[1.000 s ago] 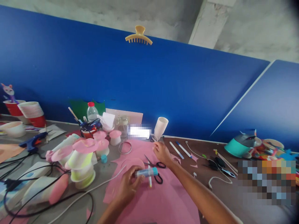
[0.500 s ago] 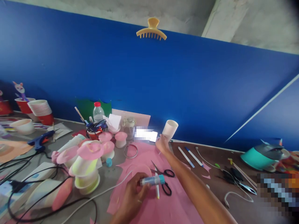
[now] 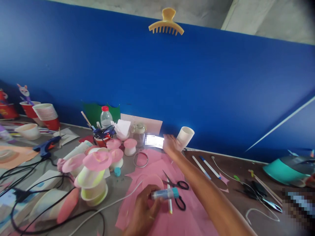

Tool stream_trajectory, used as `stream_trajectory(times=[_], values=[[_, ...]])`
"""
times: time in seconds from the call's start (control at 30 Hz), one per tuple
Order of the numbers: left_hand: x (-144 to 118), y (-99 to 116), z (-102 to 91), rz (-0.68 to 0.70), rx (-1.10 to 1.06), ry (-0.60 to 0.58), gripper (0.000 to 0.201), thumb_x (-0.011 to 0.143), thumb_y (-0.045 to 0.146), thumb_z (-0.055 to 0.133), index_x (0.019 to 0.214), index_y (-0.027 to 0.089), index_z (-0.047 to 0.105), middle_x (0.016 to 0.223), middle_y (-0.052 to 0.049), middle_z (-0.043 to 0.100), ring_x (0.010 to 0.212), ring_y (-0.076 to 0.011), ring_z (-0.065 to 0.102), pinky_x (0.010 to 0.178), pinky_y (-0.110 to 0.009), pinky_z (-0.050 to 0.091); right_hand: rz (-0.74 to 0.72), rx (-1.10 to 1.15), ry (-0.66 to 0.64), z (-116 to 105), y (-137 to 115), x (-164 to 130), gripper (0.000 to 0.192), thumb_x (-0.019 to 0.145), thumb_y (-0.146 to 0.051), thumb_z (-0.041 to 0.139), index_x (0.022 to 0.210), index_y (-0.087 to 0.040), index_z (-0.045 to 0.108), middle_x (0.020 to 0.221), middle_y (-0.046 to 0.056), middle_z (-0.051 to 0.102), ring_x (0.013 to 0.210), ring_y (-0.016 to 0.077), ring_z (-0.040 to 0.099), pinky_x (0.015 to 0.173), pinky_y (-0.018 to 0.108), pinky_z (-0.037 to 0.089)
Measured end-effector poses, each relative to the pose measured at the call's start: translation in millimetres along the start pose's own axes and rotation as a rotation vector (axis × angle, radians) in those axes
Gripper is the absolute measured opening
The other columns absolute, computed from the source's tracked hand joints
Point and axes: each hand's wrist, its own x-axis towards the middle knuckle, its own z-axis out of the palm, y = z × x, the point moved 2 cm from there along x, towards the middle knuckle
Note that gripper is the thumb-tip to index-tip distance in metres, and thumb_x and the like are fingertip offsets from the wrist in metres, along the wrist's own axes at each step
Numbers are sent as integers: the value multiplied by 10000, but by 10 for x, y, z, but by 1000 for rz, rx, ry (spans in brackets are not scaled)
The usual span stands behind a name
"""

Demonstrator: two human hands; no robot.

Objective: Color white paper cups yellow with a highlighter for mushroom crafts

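Observation:
My left hand [image 3: 144, 209] holds a glue stick [image 3: 164, 194] with a teal end, low over a pink paper sheet [image 3: 157, 216]. Black-handled scissors [image 3: 177, 190] lie on the sheet just right of the stick. My right hand [image 3: 172, 144] reaches to the back of the table and touches a tilted white paper cup [image 3: 185, 136] leaning at the blue wall; whether its fingers grip the cup is unclear. A pink paper circle [image 3: 152, 180] lies under the glue stick.
Pink-topped paper cup pieces [image 3: 94, 170] stand at left, with black cables [image 3: 36, 196], a blue glue gun [image 3: 46, 146] and stacked red cups [image 3: 46, 116]. Pens [image 3: 205, 165], tools [image 3: 256, 191] and a teal lidded pot [image 3: 287, 167] lie right. A hair claw [image 3: 166, 24] sits atop the blue wall.
My right hand has moved away from the scissors to the back of the table, up to the white cup. The left hand kept the glue stick; the view shifted right.

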Motion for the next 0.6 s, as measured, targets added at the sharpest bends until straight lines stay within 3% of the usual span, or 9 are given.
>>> stream_trajectory(times=[0.17, 0.3, 0.6], values=[[6, -22, -5, -8, -6, 2, 272, 830, 435, 547, 905, 192, 643, 834, -62, 687, 784, -208, 627, 722, -285, 501, -68, -45, -140, -3, 12, 248, 231, 919, -158, 572, 1132, -128, 656, 1158, 174, 656, 1112, 293, 585, 955, 438, 449], [13, -30, -8, 20, -7, -3, 306, 838, 473, 540, 910, 195, 645, 834, -59, 689, 778, -205, 627, 723, -281, 504, -98, -23, -202, 54, 41, 375, 294, 953, -323, 588, 1212, -185, 597, 1253, 90, 608, 1054, 226, 628, 892, 442, 536], [26, -51, -16, 7, -6, 17, 286, 837, 458, 554, 903, 200, 658, 811, -49, 692, 746, -197, 623, 691, -268, 500, -28, 264, -271, 173, 139, 434, 296, 951, -321, 592, 1219, -195, 595, 1251, 84, 609, 1041, 226, 635, 870, 422, 550]])
